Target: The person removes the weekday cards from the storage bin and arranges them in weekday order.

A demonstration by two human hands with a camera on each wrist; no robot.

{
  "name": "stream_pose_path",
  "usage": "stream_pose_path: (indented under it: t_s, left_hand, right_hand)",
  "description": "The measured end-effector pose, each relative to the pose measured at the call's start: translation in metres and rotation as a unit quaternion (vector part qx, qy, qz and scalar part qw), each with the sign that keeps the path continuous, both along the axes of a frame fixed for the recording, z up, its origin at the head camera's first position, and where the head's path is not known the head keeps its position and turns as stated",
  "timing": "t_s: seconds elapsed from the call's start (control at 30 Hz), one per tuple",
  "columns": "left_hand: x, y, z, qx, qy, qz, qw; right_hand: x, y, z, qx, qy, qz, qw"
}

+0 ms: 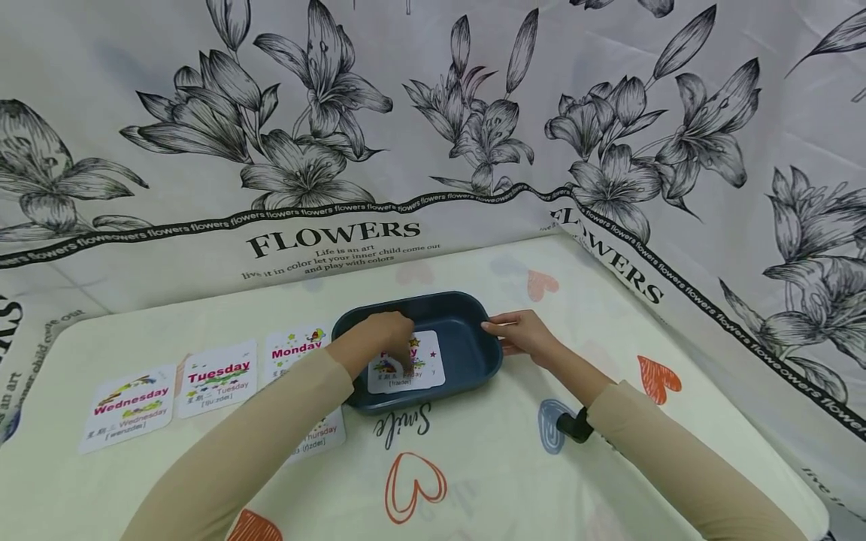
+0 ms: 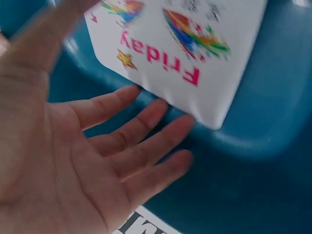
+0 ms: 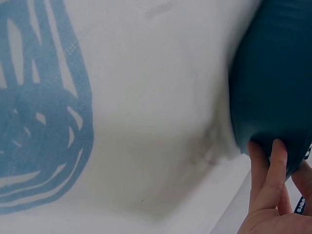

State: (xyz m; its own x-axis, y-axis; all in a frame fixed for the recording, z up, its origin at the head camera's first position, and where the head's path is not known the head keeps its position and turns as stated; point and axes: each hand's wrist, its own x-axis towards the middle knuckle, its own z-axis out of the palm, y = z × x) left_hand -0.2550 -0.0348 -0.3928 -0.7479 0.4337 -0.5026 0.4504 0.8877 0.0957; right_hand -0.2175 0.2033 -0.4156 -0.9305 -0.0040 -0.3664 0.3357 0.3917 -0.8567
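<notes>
A dark blue plastic basin [image 1: 470, 349] sits on the table with a white "Friday" card [image 1: 425, 361] inside it. My left hand [image 1: 389, 330] reaches into the basin over the card. In the left wrist view its four fingers are spread and lightly bent at the card's top edge [image 2: 209, 97], while the thumb passes along the card's side; the thumb's tip is out of that view. At the basin's right end, my right hand [image 1: 528, 336] pinches the rim, thumb on top and fingers against the outer wall [image 3: 273, 97].
Left of the basin lie cards reading Wednesday [image 1: 131, 409], Tuesday [image 1: 216, 379] and Monday [image 1: 287, 353]. A Thursday card [image 1: 323, 436] is partly covered by my left sleeve. A small black object [image 1: 575, 426] shows beside the right sleeve. Flower-printed cloth [image 1: 473, 150] hangs behind the table.
</notes>
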Motion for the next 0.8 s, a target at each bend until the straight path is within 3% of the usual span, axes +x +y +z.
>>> stream_pose_path:
  t_s: [0.17,0.4,0.53,0.8]
  left_hand:
    - [0.002,0.001,-0.003,-0.034,0.005,0.006,0.9994]
    - [0.008,0.007,-0.008,-0.071,0.029,-0.030,0.9966]
    - [0.008,0.009,-0.012,-0.087,0.037,-0.034,0.9949]
    - [0.008,0.013,-0.009,-0.110,0.049,-0.071,0.9903]
  right_hand:
    - [0.000,0.000,0.000,-0.005,0.003,0.003,1.0000]
    - [0.001,0.000,0.000,-0.002,0.004,-0.003,1.0000]
    - [0.002,-0.001,-0.001,0.002,0.004,-0.002,1.0000]
    - [0.000,0.000,-0.002,0.007,0.003,-0.006,1.0000]
